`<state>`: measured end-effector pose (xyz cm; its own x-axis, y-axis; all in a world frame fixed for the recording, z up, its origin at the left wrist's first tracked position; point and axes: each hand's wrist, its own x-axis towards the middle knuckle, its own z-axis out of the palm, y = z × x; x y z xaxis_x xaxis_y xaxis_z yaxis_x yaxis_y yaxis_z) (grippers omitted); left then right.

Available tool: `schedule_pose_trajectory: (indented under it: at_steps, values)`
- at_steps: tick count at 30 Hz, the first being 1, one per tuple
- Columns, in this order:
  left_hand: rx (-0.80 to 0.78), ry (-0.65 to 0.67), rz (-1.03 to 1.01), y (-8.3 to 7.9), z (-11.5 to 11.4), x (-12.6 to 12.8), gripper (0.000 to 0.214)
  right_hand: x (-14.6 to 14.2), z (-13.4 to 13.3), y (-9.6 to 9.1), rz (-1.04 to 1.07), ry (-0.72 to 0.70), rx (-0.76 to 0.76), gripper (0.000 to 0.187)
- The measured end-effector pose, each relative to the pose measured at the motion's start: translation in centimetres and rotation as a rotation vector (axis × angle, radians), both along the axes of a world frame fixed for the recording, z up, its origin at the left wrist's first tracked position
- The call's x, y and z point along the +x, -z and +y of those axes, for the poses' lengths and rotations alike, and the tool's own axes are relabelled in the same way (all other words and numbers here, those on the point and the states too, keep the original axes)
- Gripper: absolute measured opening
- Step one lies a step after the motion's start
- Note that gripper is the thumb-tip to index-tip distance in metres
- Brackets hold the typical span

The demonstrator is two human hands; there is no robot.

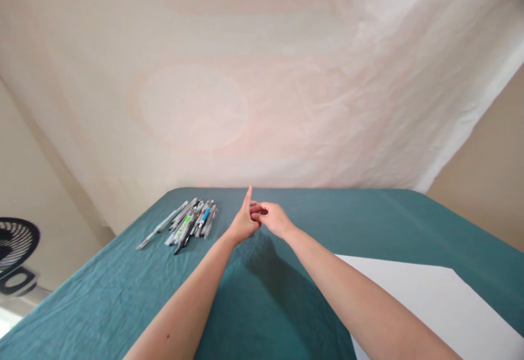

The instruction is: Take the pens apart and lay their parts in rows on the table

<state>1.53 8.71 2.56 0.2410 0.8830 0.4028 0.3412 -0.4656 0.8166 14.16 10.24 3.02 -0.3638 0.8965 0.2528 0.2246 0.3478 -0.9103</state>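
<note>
My left hand (244,222) is raised over the table with its index finger pointing up and its other fingers curled in. My right hand (275,217) meets it from the right, thumb and fingers closed in a pinch around a curled finger of the left hand. The exact contact between the fingertips is partly hidden. No tool or object shows in either hand. Left of the hands lies a loose pile of pens (189,222), mostly grey and clear, with one green label and one blue label among them.
A dark green cloth (114,294) covers the table. A white sheet (426,294) lies at the right, partly behind my right forearm. A pale hanging sheet (262,87) rises along the back edge. A black fan (16,245) stands off the table's left side.
</note>
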Motion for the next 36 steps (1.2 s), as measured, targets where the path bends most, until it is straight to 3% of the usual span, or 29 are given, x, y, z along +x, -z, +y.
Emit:
schedule_pose_trajectory:
  at_steps: [5, 7, 9, 11, 16, 21, 26, 29, 33, 36]
  values:
    - [-0.063, 0.05, 0.137, -0.7, 0.3, -0.8, 0.094, 0.5, 1.2, 0.9, 0.007, 0.059, -0.116, 0.02]
    - [-0.02, -0.122, 0.376, -1.7, 0.5, -2.2, 0.079, 0.7, 2.1, 1.6, -0.028, 0.105, -0.18, 0.021]
    - [0.021, -0.427, 0.638, -2.7, 0.6, -4.5, 0.049, 0.8, 3.0, 2.4, -0.082, 0.136, -0.256, 0.02]
    - [0.0, -0.661, 0.749, -3.2, 0.7, -7.2, 0.032, 0.6, 3.7, 3.3, -0.141, 0.144, -0.336, 0.022]
    - [-0.131, -0.883, 0.894, -2.2, 0.4, -11.7, 0.023, -1.3, 4.6, 4.2, -0.223, 0.119, -0.442, 0.031]
    - [-0.136, -0.898, 0.996, -0.4, 0.7, -11.3, 0.022, -1.7, 4.3, 3.8, -0.255, 0.148, -0.381, 0.028]
    - [-0.118, -0.858, 1.016, 0.3, 0.5, -9.7, 0.024, 2.2, 2.2, 3.0, -0.26, 0.213, -0.239, 0.018]
    - [-0.12, -0.851, 0.982, -0.8, 0.2, -9.1, 0.026, 5.2, -0.2, 2.3, -0.256, 0.218, -0.163, 0.019]
    - [-0.119, -0.784, 0.882, -4.0, -0.3, -7.4, 0.036, 8.3, -4.4, 0.6, -0.252, 0.219, -0.035, 0.021]
    - [-0.107, -0.495, 0.752, -5.5, -1.7, -4.2, 0.039, 9.5, -8.1, -0.8, -0.281, 0.272, 0.334, 0.025]
